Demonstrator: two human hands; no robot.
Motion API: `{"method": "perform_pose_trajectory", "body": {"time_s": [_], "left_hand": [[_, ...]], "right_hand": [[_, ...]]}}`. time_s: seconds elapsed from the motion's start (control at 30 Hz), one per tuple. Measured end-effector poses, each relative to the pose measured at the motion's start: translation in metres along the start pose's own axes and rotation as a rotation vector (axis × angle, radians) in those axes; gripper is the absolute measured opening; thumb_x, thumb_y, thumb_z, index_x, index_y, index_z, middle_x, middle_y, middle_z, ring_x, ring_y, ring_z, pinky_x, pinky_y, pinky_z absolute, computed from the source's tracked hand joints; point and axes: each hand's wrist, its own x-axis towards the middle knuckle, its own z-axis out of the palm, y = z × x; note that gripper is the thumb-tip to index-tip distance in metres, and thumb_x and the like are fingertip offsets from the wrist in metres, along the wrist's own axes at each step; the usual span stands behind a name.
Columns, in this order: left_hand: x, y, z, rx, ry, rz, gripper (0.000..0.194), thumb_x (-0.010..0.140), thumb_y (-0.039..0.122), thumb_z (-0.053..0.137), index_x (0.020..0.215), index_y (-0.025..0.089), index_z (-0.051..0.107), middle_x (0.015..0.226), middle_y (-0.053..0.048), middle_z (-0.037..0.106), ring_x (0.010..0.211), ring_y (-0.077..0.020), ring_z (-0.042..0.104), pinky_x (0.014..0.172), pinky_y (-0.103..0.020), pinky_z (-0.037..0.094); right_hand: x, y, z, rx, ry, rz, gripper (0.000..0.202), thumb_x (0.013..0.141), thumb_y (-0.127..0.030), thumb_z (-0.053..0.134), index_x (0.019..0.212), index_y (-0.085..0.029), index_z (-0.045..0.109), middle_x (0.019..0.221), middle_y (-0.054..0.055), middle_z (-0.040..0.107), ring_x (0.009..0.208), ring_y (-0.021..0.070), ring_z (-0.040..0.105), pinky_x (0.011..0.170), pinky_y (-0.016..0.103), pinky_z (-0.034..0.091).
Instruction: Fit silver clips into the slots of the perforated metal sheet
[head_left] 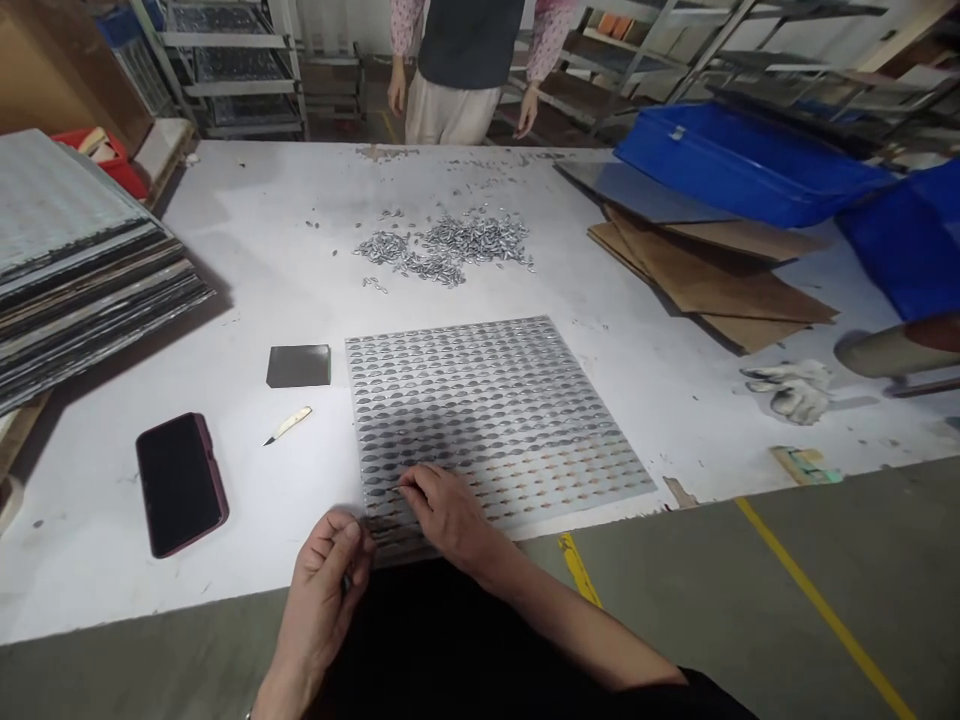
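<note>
A sheet (480, 400) lies on the white table, covered in rows of small, dark, leaf-shaped metal pieces; its near right part shows small reddish marks instead. My right hand (452, 512) is over the sheet's near left part, thumb and forefinger pinched close to the surface. Whatever sits between those fingertips is too small to make out. At the sheet's near left corner is my left hand (324, 575), fingers curled and thumb pressed to them; their contents are hidden. Beyond the sheet, loose metal pieces (476, 240) lie in a scattered pile.
To the left are a phone (180, 485), a small knife (288, 425), a dark rectangular block (298, 366) and a stack of sheets (82, 290). Cardboard pieces (697, 265), a blue bin (742, 170) and gloves (791, 390) lie right. A person (469, 60) stands across the table.
</note>
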Motion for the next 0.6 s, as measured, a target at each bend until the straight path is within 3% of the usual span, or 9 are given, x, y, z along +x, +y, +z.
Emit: {"method": "perform_pose_trajectory", "body": {"time_s": [0.2, 0.37, 0.47, 0.6], "left_hand": [[0.002, 0.001, -0.007, 0.010, -0.004, -0.021, 0.024, 0.081, 0.037, 0.073, 0.079, 0.019, 0.056, 0.072, 0.001, 0.059, 0.052, -0.0053, 0.039, 0.048, -0.015, 0.030], [0.001, 0.003, -0.008, 0.014, -0.009, -0.029, 0.025, 0.080, 0.037, 0.073, 0.079, 0.019, 0.057, 0.072, 0.001, 0.059, 0.052, -0.0061, 0.039, 0.047, -0.016, 0.031], [0.001, 0.004, -0.008, 0.024, 0.015, -0.012, 0.024, 0.081, 0.036, 0.073, 0.078, 0.019, 0.057, 0.070, 0.002, 0.056, 0.052, -0.0061, 0.036, 0.048, -0.016, 0.034], [0.002, 0.007, -0.003, 0.046, 0.028, 0.000, 0.025, 0.082, 0.038, 0.072, 0.077, 0.019, 0.057, 0.067, 0.002, 0.054, 0.050, -0.0061, 0.034, 0.045, -0.016, 0.031]], "right_hand": [[0.005, -0.004, 0.009, -0.170, -0.014, 0.017, 0.010, 0.095, -0.017, 0.054, 0.088, -0.020, 0.061, 0.086, 0.004, 0.067, 0.080, 0.0181, 0.064, 0.072, 0.028, 0.048], [0.006, -0.006, 0.011, -0.149, 0.023, 0.058, 0.006, 0.090, -0.015, 0.056, 0.088, -0.020, 0.058, 0.083, 0.003, 0.066, 0.074, 0.0176, 0.063, 0.067, 0.027, 0.047], [-0.001, 0.003, 0.001, -0.035, 0.074, -0.007, 0.006, 0.092, -0.017, 0.054, 0.090, -0.021, 0.058, 0.084, 0.003, 0.066, 0.076, 0.0168, 0.063, 0.070, 0.026, 0.049], [-0.019, 0.033, -0.026, -0.002, 0.287, 0.017, 0.010, 0.093, -0.020, 0.052, 0.087, -0.022, 0.060, 0.084, 0.004, 0.066, 0.081, 0.0187, 0.063, 0.077, 0.030, 0.051]]}}
